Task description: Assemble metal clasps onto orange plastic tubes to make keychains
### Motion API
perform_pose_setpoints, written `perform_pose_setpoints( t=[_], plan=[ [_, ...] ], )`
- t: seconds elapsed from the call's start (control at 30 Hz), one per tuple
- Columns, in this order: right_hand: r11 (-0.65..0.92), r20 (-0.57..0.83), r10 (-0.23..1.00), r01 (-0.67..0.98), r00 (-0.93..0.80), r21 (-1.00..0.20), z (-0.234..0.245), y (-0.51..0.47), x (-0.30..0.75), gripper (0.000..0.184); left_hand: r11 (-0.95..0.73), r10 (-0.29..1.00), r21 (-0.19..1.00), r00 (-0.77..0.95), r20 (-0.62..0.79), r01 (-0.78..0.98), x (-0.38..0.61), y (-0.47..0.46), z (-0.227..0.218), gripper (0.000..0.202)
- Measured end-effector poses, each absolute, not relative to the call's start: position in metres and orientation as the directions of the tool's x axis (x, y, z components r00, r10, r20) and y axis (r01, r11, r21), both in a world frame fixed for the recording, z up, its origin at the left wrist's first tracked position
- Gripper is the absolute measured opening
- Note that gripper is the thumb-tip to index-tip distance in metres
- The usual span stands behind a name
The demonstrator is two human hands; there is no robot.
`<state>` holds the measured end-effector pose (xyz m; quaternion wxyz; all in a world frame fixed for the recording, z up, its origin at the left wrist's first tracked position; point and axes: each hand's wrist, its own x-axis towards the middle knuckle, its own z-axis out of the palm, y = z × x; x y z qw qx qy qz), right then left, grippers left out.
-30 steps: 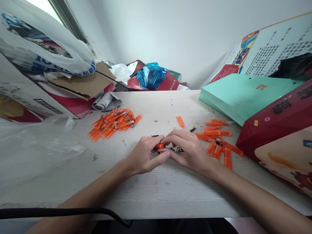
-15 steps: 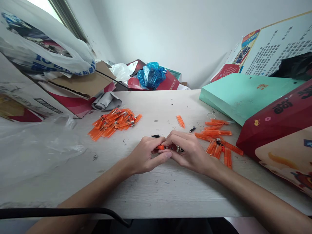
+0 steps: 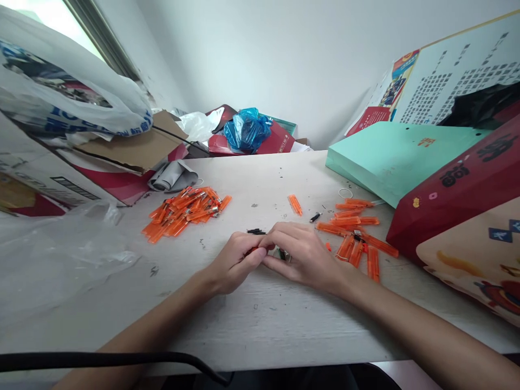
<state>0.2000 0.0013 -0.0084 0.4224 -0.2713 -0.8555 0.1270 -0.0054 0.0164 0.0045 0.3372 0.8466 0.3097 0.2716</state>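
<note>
The left hand had its thumb and forefinger closed on an orange piece, low over the middle of the near half of the table. The right hand curved in from the right, its fingertips touching those of the left. I could see a gap between its thumb and forefinger farther back, with small dark and metal parts showing there, but whether its tips gripped anything I could not tell.

At the near left, a clear plastic sheet spread over the pale, scuffed tabletop. Just beyond the left hand lay some slim black pieces. A loose orange heap sat to the right, beside a red bag, and a denser orange pile lay to the left. Between them was a single orange stick. Farther right, a mint-green bag leaned over the table, and at the far edge a crumpled blue plastic bag stood before the white wall.

Of the held piece, only a bright sliver showed between the fingers; the loose ones were long, narrow and see-through, and some in the left pile had shiny metal ends.
</note>
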Motion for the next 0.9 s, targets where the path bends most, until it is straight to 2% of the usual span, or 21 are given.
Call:
perform_pose_setpoints(
  t=[0.13, 0.37, 0.53, 0.73, 0.9],
  plan=[
    [0.838, 0.668, 0.545, 0.349, -0.507, -0.419, -0.003, 0.001, 0.199, 0.012, -0.525, 0.722, 0.787, 0.659, 0.211, 0.323, -0.007, 0.018, 0.001, 0.033],
    [0.803, 0.653, 0.592, 0.275, -0.472, -0.529, 0.0, -0.001, 0.198, 0.008, -0.537, 0.64, 0.814, 0.736, 0.221, 0.222, -0.01, 0.021, 0.0, 0.026],
    [0.822, 0.727, 0.567, 0.209, -0.386, -0.53, 0.001, 0.0, 0.194, 0.017, -0.513, 0.691, 0.823, 0.687, 0.225, 0.246, -0.013, 0.024, 0.002, 0.035],
    [0.788, 0.727, 0.614, 0.184, -0.307, -0.587, 0.003, 0.003, 0.191, 0.022, -0.488, 0.711, 0.836, 0.67, 0.213, 0.252, -0.014, 0.028, 0.006, 0.039],
    [0.77, 0.659, 0.628, 0.208, -0.414, -0.602, -0.005, 0.008, 0.192, 0.015, -0.533, 0.692, 0.794, 0.69, 0.211, 0.292, -0.011, 0.023, 0.004, 0.038]
  ],
)
